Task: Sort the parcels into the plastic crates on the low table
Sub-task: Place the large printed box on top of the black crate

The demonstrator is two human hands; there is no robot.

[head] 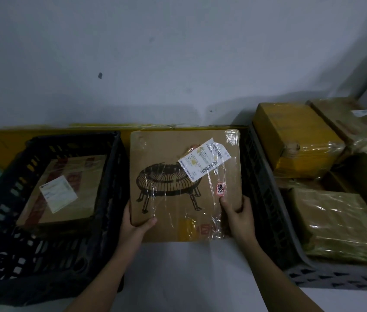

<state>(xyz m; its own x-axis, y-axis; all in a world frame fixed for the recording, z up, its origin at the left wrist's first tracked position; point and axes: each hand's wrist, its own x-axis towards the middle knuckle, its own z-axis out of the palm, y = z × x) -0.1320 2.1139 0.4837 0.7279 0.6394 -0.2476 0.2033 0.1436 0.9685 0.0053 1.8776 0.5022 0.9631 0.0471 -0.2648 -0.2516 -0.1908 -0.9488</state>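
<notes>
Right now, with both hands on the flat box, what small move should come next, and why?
Probably shift the flat box left over the black crate. Left hand and right hand grip it between crates; the grey crate looks crowded, the black one holds one parcel.

Both forearms are bare, no sleeves, and the left hand (135, 224) and right hand (238, 218) wear no gloves.

We are seeing dim, bluish picture. Glare is flaring off clear tape on held parcel (185, 185) and off wrapped parcels (340, 224) at right. Dark crate (49, 251) is sinking into shadow, detail lost. Wide lens is bending edges; wall (178, 52) is looking soft, slightly grainy.
</notes>
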